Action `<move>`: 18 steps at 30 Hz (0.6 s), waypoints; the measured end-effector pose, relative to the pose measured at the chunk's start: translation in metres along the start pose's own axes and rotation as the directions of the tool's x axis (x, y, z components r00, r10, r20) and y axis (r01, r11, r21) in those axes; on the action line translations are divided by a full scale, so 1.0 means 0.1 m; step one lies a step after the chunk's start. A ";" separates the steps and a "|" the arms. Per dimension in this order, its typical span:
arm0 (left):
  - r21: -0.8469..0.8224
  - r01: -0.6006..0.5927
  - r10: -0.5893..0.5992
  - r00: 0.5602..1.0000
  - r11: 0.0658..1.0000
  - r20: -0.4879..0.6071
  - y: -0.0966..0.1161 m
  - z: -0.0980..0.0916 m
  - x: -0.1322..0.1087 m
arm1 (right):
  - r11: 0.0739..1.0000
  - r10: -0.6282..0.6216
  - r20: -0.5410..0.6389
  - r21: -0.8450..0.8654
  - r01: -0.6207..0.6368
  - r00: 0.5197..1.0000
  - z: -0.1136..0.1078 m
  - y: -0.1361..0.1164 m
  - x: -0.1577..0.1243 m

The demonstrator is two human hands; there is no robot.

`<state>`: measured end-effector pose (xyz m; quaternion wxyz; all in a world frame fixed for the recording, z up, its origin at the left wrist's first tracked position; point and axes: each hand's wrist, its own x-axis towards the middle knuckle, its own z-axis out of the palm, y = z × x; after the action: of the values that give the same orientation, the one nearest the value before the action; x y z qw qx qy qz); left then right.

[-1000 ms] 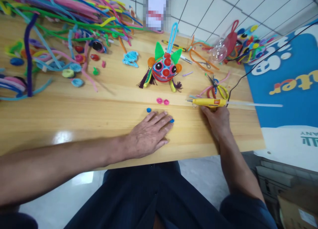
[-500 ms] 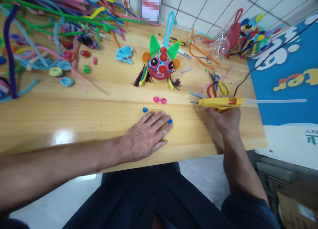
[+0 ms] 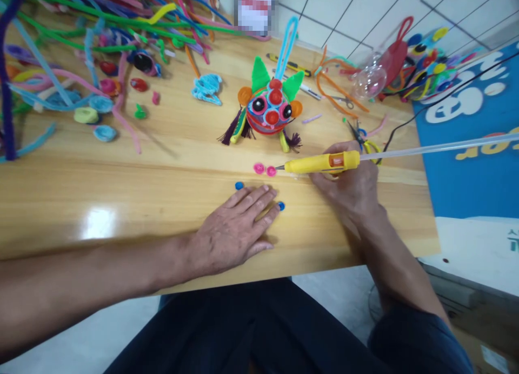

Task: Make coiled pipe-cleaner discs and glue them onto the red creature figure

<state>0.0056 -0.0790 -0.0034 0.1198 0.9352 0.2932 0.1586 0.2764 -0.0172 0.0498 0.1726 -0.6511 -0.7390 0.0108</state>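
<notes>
My right hand [image 3: 351, 187] is wrapped round a yellow hot glue gun [image 3: 320, 162], with a long clear glue stick [image 3: 425, 148] out of its back end. Its metal nozzle is at the right one of two pink coiled discs [image 3: 271, 171]; whether they touch I cannot tell. Flat on the wooden table lies my left hand [image 3: 237, 228], fingers stretched out. A small blue disc [image 3: 239, 185] sits just beyond its fingers, and a second blue disc [image 3: 281, 206] is at a fingertip. Farther back stands a colourful animal-head ornament [image 3: 270, 109] with green ears and a blue loop.
Many pipe cleaners [image 3: 121, 17] and coiled pieces pile up at the left. Scissors [image 3: 365, 141] lie beyond my right hand. A yellow cutter knife [image 3: 287, 65], clear plastic balls [image 3: 370, 82] and a blue printed board [image 3: 466, 120] are at the back and right.
My right hand has moved left with the glue gun, bringing the nozzle to the right pink disc. My left hand stays flat on the table. The view has shifted slightly.
</notes>
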 end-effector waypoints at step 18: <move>0.012 0.068 -0.068 0.996 0.998 -0.053 -0.07 -0.06 0.06 | 0.998 -0.054 -0.017 -0.030 0.054 0.998 0.12 0.11 -0.05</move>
<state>0.0041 -0.0692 0.0011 0.1107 0.9210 0.3290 0.1770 0.2843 -0.0179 0.0344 0.1698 -0.6334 -0.7549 -0.0104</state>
